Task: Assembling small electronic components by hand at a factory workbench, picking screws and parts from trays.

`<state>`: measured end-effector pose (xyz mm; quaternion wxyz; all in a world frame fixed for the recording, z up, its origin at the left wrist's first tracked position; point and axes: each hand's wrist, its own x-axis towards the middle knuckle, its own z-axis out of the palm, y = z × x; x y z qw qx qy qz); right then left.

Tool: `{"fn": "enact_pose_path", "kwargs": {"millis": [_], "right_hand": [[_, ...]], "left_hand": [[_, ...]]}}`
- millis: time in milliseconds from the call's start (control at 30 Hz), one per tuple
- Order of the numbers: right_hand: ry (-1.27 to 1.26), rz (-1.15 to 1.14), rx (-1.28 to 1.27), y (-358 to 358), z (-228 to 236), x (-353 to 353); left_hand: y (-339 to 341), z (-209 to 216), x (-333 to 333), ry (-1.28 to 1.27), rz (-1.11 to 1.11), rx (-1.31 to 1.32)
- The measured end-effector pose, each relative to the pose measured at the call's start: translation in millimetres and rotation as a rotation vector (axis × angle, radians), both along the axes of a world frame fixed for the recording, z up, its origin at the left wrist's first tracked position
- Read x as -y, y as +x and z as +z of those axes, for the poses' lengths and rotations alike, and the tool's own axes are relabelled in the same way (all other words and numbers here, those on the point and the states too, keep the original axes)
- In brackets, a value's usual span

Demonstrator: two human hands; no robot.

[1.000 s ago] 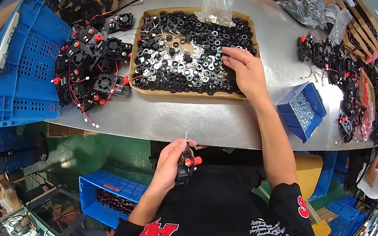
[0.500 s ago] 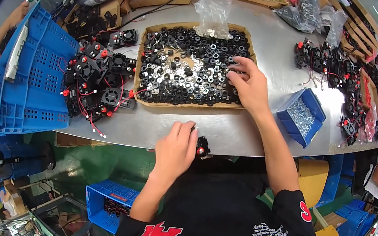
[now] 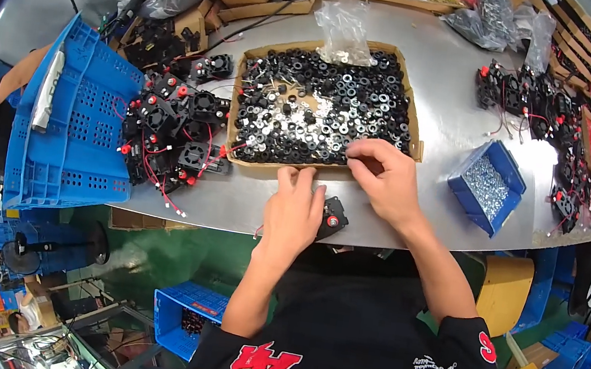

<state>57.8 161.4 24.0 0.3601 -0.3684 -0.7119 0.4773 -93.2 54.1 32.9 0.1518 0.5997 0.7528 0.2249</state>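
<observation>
Near the table's front edge, my left hand (image 3: 293,211) is closed over a black fan unit (image 3: 333,220) with a round red part. The hand hides much of the unit, and a thin red wire comes out on its left. My right hand (image 3: 388,185) is at the front right corner of a cardboard tray (image 3: 268,165). Its thumb and index finger are pinched together; whatever they hold is too small or hidden. Black rings (image 3: 262,151) and silver washers (image 3: 303,131) fill the tray, with a clear plastic bag (image 3: 345,34) at its far edge.
Left of the tray lies a pile of wired black fan units (image 3: 168,121), beside a tilted blue crate (image 3: 84,132). A blue bin of small metal parts (image 3: 488,187) stands to the right. More fan units (image 3: 523,99) lie beyond it. Another person's arm (image 3: 20,74) shows at far left.
My right hand has moved from above the tray's right side toward its front corner, nearer my left hand. The view has shifted slightly; my left hand stays at the fan unit.
</observation>
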Motion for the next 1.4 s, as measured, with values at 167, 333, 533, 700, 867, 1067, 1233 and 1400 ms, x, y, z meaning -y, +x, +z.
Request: {"fn": "enact_pose_path", "kwargs": {"millis": [167,333,533,700,867,1067,1233,1400], "right_hand": [[-0.096,-0.062,-0.125,-10,-2,-11],[0.141,0.040,0.113,-8,-4,-41],[0.124,0.133,0.064,-11,6,-36],[0.440,0.330,0.239,-19,11,-29],[0.538,0.422,0.324,-28,22,-27],[0.605,0.416,0.339,-30,12,-31],[0.474,0.388,0.422,-28,6,-35],[0.659,0.129,0.322,-26,3,-59]], "left_hand": [[3,-14,2,0.117,0.084,0.027],[-3,-11,4,0.283,0.169,0.261],[-20,9,-14,0.142,0.114,0.384],[-24,0,-29,0.117,0.164,0.643],[-21,-4,-38,0.168,0.170,0.926],[-21,-6,-41,0.128,0.209,0.824],[-19,-15,-39,0.194,0.330,0.823],[-37,-17,-42,0.195,0.357,1.120]]}}
